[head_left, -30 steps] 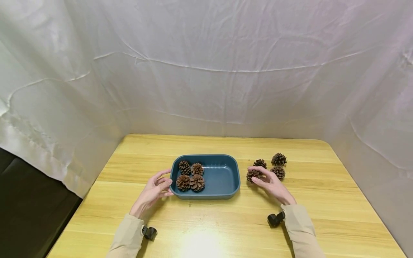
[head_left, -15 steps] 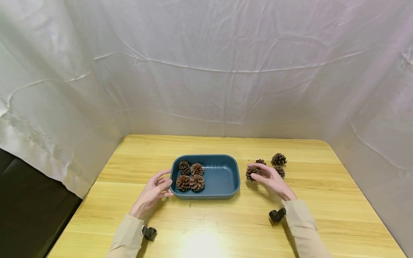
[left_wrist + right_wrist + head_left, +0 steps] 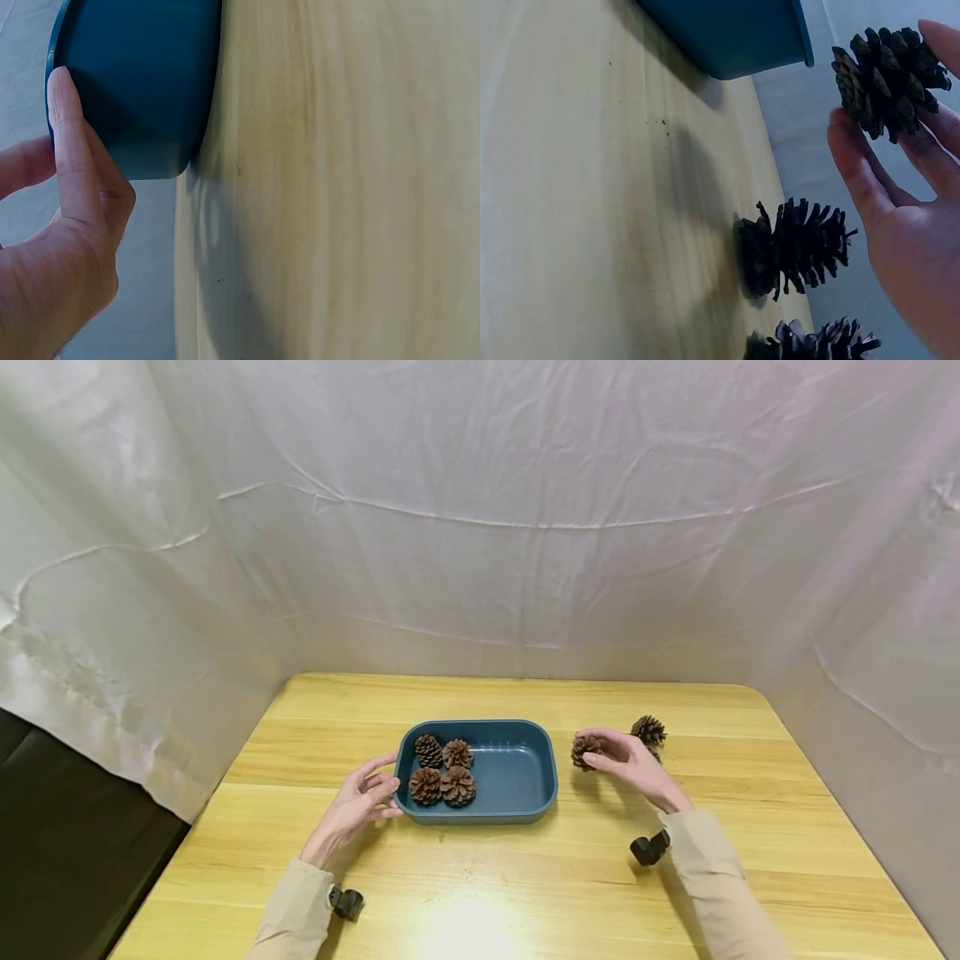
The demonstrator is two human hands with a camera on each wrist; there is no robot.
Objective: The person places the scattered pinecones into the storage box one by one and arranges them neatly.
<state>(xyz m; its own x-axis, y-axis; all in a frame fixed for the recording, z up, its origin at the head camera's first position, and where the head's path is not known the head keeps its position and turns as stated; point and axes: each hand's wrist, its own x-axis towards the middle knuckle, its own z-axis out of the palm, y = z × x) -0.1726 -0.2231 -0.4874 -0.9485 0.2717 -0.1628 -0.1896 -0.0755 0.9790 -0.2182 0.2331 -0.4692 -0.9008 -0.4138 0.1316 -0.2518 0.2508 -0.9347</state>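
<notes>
Pine cone (image 3: 586,752), pinched in half-curled fingers of right hand (image 3: 637,771); light, even pressure should keep it uncrushed. Left hand (image 3: 356,803), fingers bent, holds tray (image 3: 513,781) at its fingertips.

A pale wooden desk (image 3: 810,852) with lengthwise grain and rounded far corners carries a bright glare (image 3: 468,927) at its near edge. Wrinkled, whitish cloth (image 3: 525,577) hangs behind it and along both sides, crossed by a raised crease (image 3: 540,526). Below the left hem lies a dark surface (image 3: 75,852), its nature unclear.
</notes>
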